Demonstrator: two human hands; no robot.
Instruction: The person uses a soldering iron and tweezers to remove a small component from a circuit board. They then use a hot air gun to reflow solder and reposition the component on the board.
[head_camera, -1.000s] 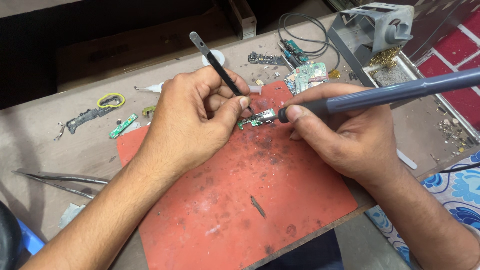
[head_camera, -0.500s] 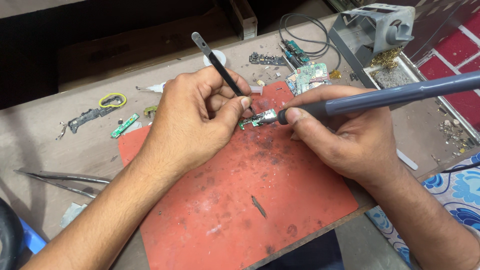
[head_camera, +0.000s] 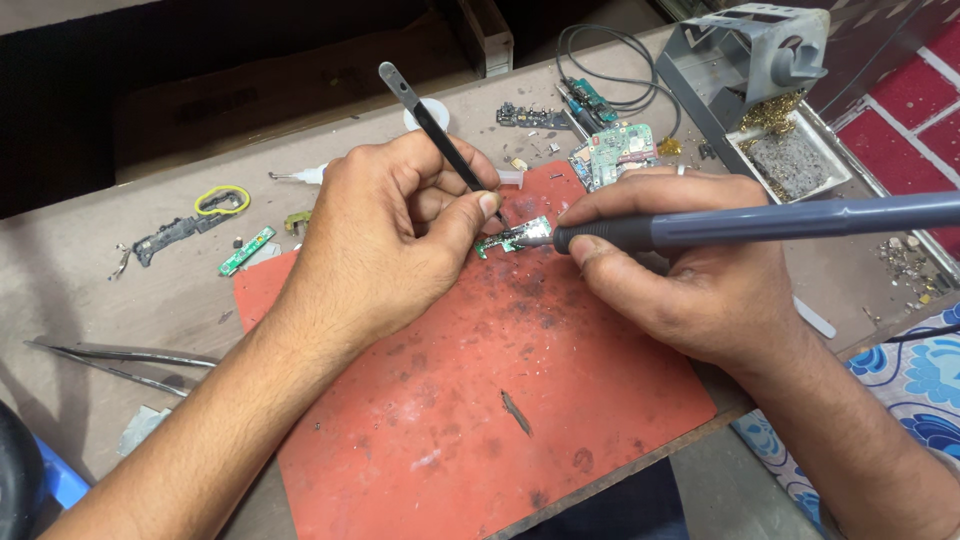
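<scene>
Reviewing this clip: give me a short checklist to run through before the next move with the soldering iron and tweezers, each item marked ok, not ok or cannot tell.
1. Left hand grips the black tweezers: ok.
2. Tweezers' tips pin the small circuit board: cannot tell, thumb hides the tips.
3. Right hand holds the grey soldering iron firmly: ok.
4. Iron's tip meets the board: cannot tell, too small.
5. Board lies over the red mat, not the bare bench: ok.
6. Iron stand within view for parking: ok.
</scene>
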